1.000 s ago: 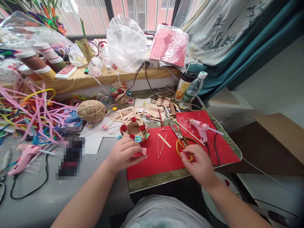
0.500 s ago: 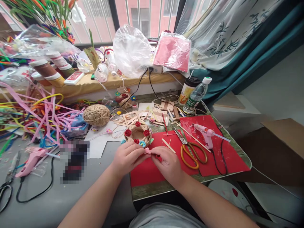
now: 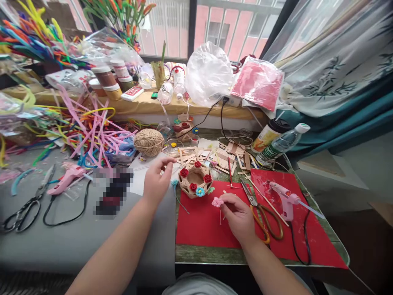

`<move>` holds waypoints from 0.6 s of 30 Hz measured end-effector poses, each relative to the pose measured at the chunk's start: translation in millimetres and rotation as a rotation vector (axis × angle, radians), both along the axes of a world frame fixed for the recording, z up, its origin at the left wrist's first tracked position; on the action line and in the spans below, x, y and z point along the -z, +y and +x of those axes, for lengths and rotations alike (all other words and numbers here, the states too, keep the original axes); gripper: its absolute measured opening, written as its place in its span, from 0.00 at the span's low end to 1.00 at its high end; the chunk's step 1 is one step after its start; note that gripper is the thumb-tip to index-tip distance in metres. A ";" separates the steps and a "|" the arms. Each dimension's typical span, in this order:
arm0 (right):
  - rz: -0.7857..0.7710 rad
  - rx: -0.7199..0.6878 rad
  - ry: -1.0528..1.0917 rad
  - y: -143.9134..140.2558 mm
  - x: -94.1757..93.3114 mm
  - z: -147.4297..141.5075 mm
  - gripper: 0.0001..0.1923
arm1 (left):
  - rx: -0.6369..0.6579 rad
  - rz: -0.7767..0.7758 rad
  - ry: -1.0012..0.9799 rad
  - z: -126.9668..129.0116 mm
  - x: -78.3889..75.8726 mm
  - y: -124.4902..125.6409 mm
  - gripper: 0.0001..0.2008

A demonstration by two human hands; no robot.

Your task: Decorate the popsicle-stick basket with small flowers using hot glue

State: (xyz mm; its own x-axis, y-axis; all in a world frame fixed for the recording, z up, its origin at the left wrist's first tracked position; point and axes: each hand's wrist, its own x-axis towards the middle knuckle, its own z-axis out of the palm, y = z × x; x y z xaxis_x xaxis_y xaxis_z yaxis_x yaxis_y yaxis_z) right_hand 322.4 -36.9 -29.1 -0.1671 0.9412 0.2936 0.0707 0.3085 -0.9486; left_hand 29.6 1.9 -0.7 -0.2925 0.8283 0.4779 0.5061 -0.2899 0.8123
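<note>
My right hand pinches a small pink crocheted flower by its edge, above the red sheet; a thin tail hangs below it. My left hand is raised left of the basket, fingers loosely bent and apart, with nothing visible in it. Between the hands sits a small craft-stick basket, ringed with red roses and a blue flower. Another blue flower with a trailing strand shows at its left side, close to my left hand.
Orange-handled scissors and a pink glue gun lie at right. Craft sticks, a twine ball and a water bottle stand behind. Black scissors, another glue gun and pink pipe cleaners are at left.
My hands have separated. The left let go of the pink flower and moved up and left; the right keeps the flower, now lower right of the basket. The view has turned left.
</note>
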 end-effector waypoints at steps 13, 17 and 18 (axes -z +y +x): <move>-0.330 0.190 0.375 10.4 29.0 -11.9 0.08 | 0.301 -0.545 -0.392 -16.8 11.9 9.7 0.15; -0.438 0.141 0.538 13.8 28.9 -8.8 0.06 | 0.402 -0.551 -0.601 -8.5 7.7 8.0 0.17; -0.463 0.132 0.576 15.1 28.4 -7.6 0.06 | 0.409 -0.539 -0.611 -6.9 7.1 7.3 0.18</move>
State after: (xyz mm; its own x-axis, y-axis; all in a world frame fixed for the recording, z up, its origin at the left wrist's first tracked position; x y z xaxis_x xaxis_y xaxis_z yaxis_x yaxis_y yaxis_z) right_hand 314.8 -21.8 -57.5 0.0158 0.9913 -0.1305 -0.4672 -0.1081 -0.8775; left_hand 22.6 9.2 -7.8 -0.0017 0.9893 -0.1458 -0.1158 0.1446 0.9827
